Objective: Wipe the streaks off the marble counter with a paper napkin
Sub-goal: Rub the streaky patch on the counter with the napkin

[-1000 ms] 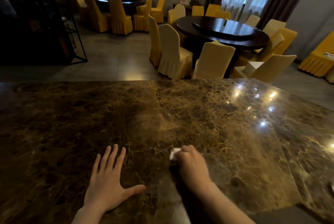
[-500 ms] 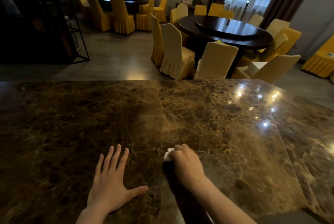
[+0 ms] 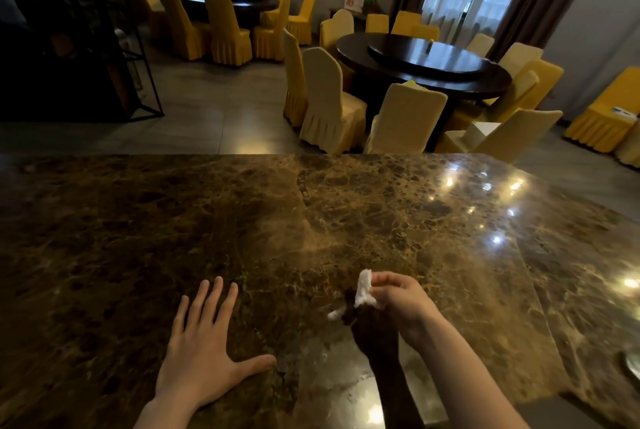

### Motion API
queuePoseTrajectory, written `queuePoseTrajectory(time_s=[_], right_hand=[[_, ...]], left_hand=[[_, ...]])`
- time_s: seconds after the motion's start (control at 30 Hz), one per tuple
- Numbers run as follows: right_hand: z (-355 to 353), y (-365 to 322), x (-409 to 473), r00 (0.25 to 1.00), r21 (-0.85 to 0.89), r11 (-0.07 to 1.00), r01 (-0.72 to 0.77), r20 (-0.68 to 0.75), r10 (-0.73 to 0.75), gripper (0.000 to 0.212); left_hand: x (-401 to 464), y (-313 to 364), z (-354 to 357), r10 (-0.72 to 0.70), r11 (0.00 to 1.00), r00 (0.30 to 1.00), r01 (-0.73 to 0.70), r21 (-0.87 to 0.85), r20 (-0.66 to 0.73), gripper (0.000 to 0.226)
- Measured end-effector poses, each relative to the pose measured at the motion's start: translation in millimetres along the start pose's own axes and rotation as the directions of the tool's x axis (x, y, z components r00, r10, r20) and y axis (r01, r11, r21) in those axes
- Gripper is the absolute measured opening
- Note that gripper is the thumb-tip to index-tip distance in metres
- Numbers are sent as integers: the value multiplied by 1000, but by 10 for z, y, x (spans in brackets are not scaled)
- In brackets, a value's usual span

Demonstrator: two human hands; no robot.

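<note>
Crumpled white paper napkin (image 3: 364, 290), a small soft wad pinched between the fingertips (image 3: 380, 279) of the right hand (image 3: 403, 304), raised off the tabletop (image 3: 415, 221) near its front middle; its far side is hidden by the fingers, and a pale scrap or reflection (image 3: 336, 314) just below it is too blurred to identify. The hand's dark mirror image lies beneath it on the stone. Left hand (image 3: 204, 345) flat, palm down, fingers spread wide, holding nothing, well apart to the left. Tabletop of polished brown marble with gold veining and a seam running away from the viewer; faint hazy streaks (image 3: 332, 248) show beyond the napkin, and ceiling lights glint at right. An object at the lower right edge (image 3: 632, 364) is cut off. Beyond stand a round dark dining table (image 3: 422, 61) and cloth-covered yellow chairs (image 3: 329, 99). Compared with half a second earlier, the napkin has been lifted from the surface and turned upward.
</note>
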State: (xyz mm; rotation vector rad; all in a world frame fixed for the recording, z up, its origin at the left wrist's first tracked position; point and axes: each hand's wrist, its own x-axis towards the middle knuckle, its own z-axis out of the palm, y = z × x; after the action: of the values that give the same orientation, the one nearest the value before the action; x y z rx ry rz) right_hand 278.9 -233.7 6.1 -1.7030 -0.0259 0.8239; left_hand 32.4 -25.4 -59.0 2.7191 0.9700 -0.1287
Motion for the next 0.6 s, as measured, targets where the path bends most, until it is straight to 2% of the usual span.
queuePoseTrajectory(time_s=[0.03, 0.1, 0.13, 0.2, 0.23, 0.3, 0.4, 0.43, 0.57, 0.6], right_hand=[[-28, 43, 27, 998, -158, 987, -1, -59, -9, 21], [-78, 129, 35, 969, -524, 851, 33, -191, -156, 20], [-91, 154, 5, 941, -651, 756, 68, -210, -266, 20], [-89, 177, -66, 865, -789, 587, 182, -156, -477, 11], [-92, 194, -89, 830, -824, 516, 235, -106, -548, 7], [-85, 236, -142, 785, -870, 385, 307, 3, -619, 12], [-37, 296, -197, 771, -903, 225, 366, 159, -617, 20], [-36, 299, -203, 770, -899, 203, 389, 197, -607, 22], [-148, 224, -177, 795, -826, 248, 506, 335, -505, 35], [-195, 212, -152, 793, -829, 209, 518, 373, -482, 39]], left_hand=[[4, -3, 4, -2, 1000, 1000, 2, -5, -1, 144], [7, 1, 20, 1, 1000, 1000, -1, -26, -6, 144], [11, 2, 28, -1, 999, 1000, 0, -36, -14, 144], [13, -5, 37, -1, 999, 1000, 0, -38, -24, 143], [10, -7, 38, 2, 999, 1000, -3, -33, -22, 143], [14, -7, 40, 2, 999, 1000, -3, -39, -28, 143], [10, -8, 37, 2, 999, 1000, -3, -38, -28, 143], [7, -8, 37, 2, 999, 1000, -3, -34, -24, 143], [6, -7, 29, 1, 999, 1000, -3, -45, -26, 143], [4, -8, 25, 4, 999, 1000, -5, -47, -23, 143]])
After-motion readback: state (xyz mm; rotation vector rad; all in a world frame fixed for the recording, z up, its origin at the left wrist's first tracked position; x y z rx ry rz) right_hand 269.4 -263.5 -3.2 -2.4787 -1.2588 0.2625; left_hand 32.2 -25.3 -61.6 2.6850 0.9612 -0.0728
